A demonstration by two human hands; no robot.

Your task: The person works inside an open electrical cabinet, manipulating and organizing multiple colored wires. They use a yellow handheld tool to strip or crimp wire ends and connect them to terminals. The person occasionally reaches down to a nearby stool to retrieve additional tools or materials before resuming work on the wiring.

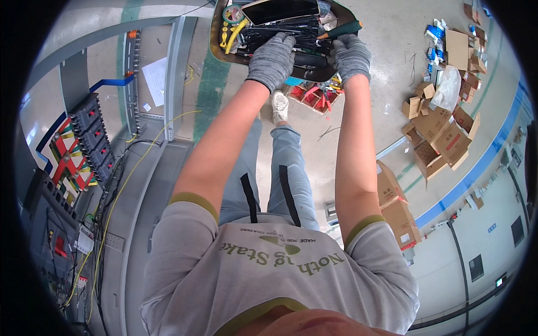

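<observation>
At the top of the head view is a dark, open tool bin (217, 51) with rounded corners. My left hand (272, 61), in a grey knit glove, reaches over its near side with fingers bent into a heap of thin black strips (305, 31) like cable ties. What its fingertips hold is hidden. My right hand (352, 56), gloved alike, is closed at the bin's right near corner, around the rim. Close to it lies a green and orange handle (344, 29). Yellow-handled pliers (236, 35), a tape roll (232, 14) and a black flat-faced object (280, 10) lie in the bin too.
On the left stands a metal cabinet frame (175, 67) with breakers (92, 137), busbars and loose cables. Below the bin, a sectioned box of red parts (314, 99) sits on the floor by my shoe (279, 106). Opened cardboard boxes (443, 131) and plastic wrap (446, 88) lie right.
</observation>
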